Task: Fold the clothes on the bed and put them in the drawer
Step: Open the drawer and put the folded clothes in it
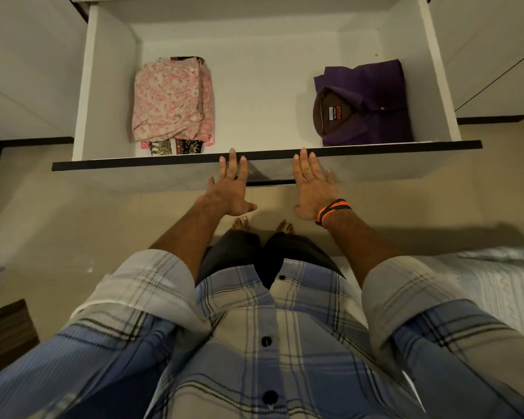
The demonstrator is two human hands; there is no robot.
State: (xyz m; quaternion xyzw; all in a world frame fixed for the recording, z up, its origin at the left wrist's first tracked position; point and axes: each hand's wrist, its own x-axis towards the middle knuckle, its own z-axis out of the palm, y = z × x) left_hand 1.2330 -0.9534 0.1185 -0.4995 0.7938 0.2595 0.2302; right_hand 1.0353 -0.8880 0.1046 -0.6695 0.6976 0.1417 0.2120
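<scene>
The white drawer [109,86] stands pulled out, holding a folded pink floral garment [170,98] at its left, laid on top of a patterned cloth [173,146], and a folded purple shirt [372,101] at its right, the two piles well apart. The left hand [229,189] and the right hand [310,189] lie flat with straight fingers against the drawer's front panel [133,176], fingertips at its dark top edge, grasping nothing. A striped bed cover [496,282] shows at the lower right; whether clothes remain on it cannot be told.
</scene>
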